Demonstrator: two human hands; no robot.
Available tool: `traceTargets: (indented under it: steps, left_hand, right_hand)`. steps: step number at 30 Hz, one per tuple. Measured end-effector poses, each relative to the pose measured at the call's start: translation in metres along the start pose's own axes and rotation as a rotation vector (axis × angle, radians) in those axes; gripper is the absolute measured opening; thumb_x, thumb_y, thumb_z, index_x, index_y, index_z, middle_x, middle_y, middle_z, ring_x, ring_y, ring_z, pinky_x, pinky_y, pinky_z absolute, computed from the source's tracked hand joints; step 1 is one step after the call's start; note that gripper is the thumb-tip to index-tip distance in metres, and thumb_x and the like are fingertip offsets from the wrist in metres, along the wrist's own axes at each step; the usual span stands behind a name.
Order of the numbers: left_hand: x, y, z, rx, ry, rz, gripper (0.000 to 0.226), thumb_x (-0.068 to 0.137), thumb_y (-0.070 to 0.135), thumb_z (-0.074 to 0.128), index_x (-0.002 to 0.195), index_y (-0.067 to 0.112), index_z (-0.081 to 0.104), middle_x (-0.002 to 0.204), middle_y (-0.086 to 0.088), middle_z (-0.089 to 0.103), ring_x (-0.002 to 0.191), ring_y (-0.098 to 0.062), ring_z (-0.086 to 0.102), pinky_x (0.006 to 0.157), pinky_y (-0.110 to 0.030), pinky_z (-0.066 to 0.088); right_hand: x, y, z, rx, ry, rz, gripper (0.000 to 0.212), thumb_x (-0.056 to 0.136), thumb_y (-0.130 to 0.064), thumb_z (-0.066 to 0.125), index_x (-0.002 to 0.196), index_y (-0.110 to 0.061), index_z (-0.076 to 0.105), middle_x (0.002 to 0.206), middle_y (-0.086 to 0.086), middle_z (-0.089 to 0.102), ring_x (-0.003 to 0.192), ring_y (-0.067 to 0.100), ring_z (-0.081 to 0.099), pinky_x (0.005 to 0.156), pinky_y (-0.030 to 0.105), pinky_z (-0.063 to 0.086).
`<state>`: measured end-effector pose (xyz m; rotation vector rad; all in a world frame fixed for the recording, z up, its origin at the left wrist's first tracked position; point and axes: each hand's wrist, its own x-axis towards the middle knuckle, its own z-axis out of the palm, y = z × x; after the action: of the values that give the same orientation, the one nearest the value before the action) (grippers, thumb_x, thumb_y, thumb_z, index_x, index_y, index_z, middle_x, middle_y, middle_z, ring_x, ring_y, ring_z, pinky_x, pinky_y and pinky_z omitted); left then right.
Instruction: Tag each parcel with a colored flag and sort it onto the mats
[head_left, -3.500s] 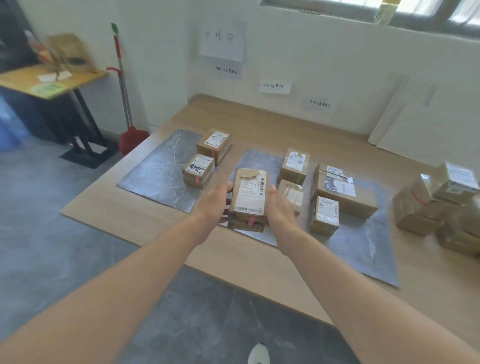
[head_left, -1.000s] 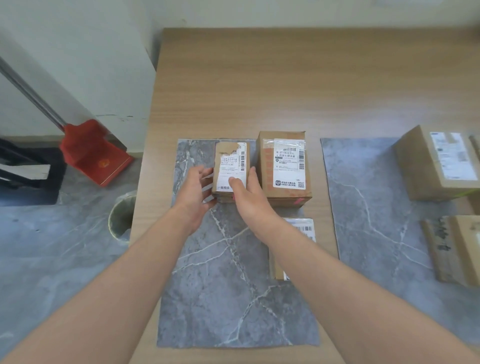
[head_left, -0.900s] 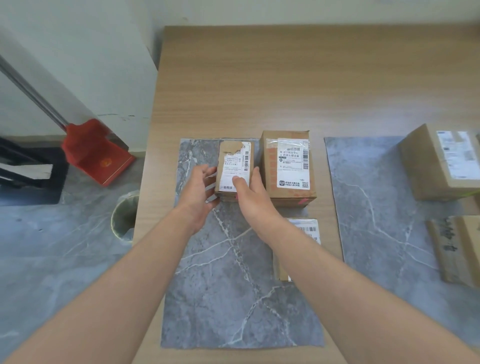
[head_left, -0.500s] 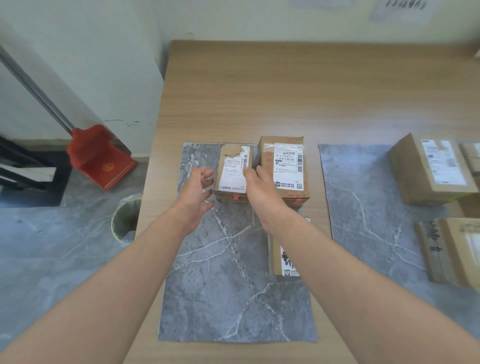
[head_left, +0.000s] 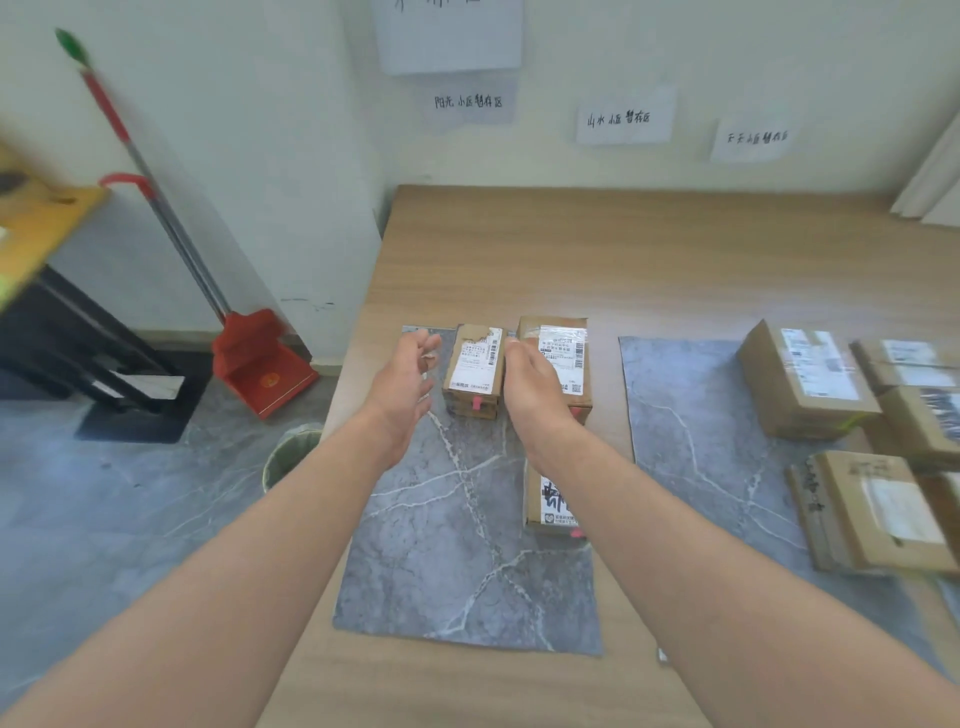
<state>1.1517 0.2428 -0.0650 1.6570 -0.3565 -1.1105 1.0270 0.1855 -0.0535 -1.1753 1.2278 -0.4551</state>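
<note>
Head view: barcoded label (head_left: 475, 364) on parcel (head_left: 457, 404)

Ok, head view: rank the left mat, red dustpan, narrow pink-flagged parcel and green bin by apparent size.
1. left mat
2. red dustpan
3. narrow parcel and green bin look alike; the bin is partly hidden and on the floor, farther off, so unranked.

A wooden table (head_left: 649, 260) carries two grey mats (head_left: 457, 571) holding parcels (head_left: 472, 371).

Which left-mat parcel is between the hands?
The narrow parcel with the torn label, leftmost on the mat; the wider parcel and the nearer parcel sit rightward.
</note>
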Motion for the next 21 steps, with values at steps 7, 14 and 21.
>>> traceTargets:
  steps: [7, 14, 21]
  left_hand:
    - [-0.073, 0.026, -0.014, 0.036, 0.003, 0.101, 0.045, 0.102, 0.051, 0.036, 0.136, 0.031, 0.059, 0.143, 0.001, 0.053, 0.134, -0.022, 0.047, 0.119, -0.042, 0.031]
    - [-0.144, 0.052, -0.018, 0.100, -0.118, 0.185, 0.045, 0.102, 0.052, 0.034, 0.134, 0.033, 0.059, 0.138, 0.000, 0.051, 0.131, -0.023, 0.046, 0.117, -0.044, 0.031]
    - [-0.208, 0.050, 0.011, 0.138, -0.285, 0.251, 0.046, 0.100, 0.052, 0.037, 0.132, 0.031, 0.062, 0.136, 0.000, 0.053, 0.122, -0.021, 0.051, 0.108, -0.038, 0.038]
  right_hand:
    - [-0.063, -0.023, 0.001, 0.060, 0.027, -0.089, 0.045, 0.109, -0.045, 0.034, 0.145, -0.023, 0.050, 0.121, -0.010, 0.047, 0.115, 0.011, 0.041, 0.101, 0.031, 0.032]
    - [-0.144, -0.035, -0.009, 0.156, 0.133, -0.162, 0.047, 0.108, -0.048, 0.035, 0.147, -0.025, 0.046, 0.122, -0.009, 0.050, 0.125, 0.019, 0.049, 0.112, 0.040, 0.039]
    - [-0.224, -0.017, -0.041, 0.200, 0.255, -0.242, 0.048, 0.108, -0.046, 0.038, 0.149, -0.021, 0.045, 0.146, 0.000, 0.049, 0.137, 0.020, 0.045, 0.119, 0.046, 0.035]
